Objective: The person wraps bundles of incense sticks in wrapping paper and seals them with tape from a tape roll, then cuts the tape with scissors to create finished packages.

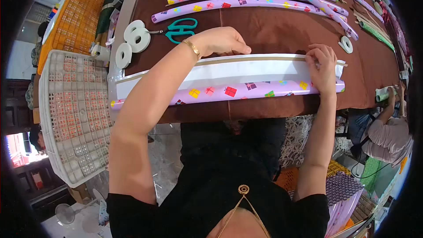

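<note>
A roll of lilac wrapping paper point(230, 91) with a gift-box print lies along the near side of the table. Its white inner side point(246, 70) is partly unrolled, with a tan strip point(260, 57) along the far edge. My left hand point(224, 42), wearing a gold bracelet, is closed at that far edge; whatever its fingers hold is hidden. At the right end, my right hand point(323, 67) grips the paper's edge with bent fingers. Teal-handled scissors point(181, 30) lie beyond my left wrist, beside several white tape rolls point(139, 39).
Several finished-looking lilac rolls point(233, 2) lie across the far side of the brown-covered table point(273, 28). One more tape roll point(346, 44) sits at the right. White plastic crates point(79, 119) stand at the left. A co-worker point(390, 136) handles a green roll on the right.
</note>
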The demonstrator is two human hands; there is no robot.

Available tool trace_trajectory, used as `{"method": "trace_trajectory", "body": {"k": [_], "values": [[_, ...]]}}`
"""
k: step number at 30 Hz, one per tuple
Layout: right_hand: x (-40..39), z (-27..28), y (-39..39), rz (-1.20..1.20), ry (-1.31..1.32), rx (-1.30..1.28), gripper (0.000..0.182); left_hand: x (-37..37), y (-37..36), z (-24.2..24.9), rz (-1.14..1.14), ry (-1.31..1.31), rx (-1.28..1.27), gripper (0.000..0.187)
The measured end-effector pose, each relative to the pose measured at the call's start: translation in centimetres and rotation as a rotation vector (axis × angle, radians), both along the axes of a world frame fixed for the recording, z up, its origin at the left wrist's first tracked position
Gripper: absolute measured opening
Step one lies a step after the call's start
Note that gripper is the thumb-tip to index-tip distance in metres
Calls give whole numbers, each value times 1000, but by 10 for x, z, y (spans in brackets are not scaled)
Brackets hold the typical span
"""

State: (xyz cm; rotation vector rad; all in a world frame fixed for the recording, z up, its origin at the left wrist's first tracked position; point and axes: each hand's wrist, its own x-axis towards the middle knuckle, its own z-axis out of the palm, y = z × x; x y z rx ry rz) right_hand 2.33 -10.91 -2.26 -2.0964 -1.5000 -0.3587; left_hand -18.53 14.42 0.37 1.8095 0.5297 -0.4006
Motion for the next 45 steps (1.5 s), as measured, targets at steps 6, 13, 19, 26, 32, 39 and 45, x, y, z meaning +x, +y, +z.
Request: {"method": "trace_trajectory", "body": {"k": [6,13,19,26,32,39,45], "values": [[0,0,0,7,-11,8,7,-21,10,-5,-49,-45,71,27],[1,-1,1,12,-22,12,6,-52,21,5,126,13,-126,34],[-1,0,1,5,-33,25,5,-22,11,-1,154,27,-197,33],[1,0,1,25,-52,30,7,-10,7,-6,116,87,-167,27],[1,-2,1,13,-22,36,6,-20,3,3,114,40,-191,25],[1,-2,1,6,-12,22,6,-39,15,-2,103,22,-157,27],[1,-3,2,5,-63,21,6,-61,25,-1,18,-64,-70,28]]}}
